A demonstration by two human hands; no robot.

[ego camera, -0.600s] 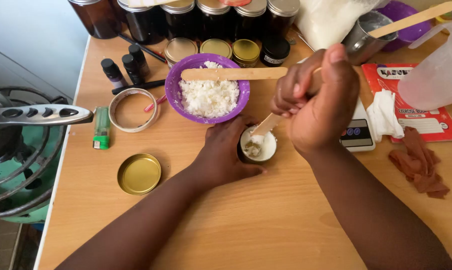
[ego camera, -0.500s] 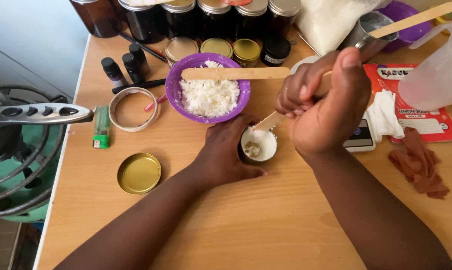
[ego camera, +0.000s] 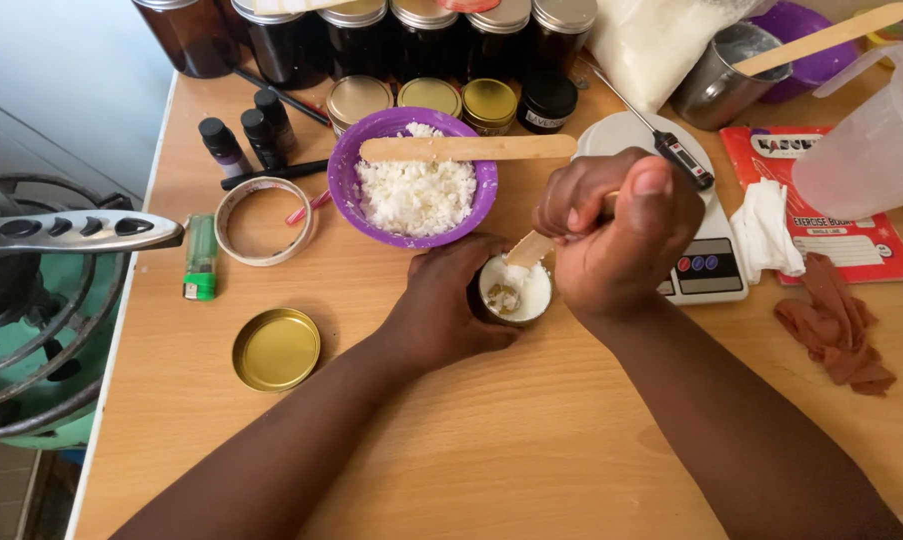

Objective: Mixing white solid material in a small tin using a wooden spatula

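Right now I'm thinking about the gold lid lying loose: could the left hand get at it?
Probably yes: the gold lid lies uncovered beside the left hand, which would first have to release the small jar.

Your left hand (ego camera: 441, 305) and right hand (ego camera: 621, 235) are bare, no gloves, rings or watch; both forearms show uncovered, no sleeves reaching them.

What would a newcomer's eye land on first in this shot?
Probably the two hands at the table's centre: the left hand wraps a small jar while the right hand works a wooden stick into its white contents. Just behind sits a purple bowl of white flakes with another stick across its rim.
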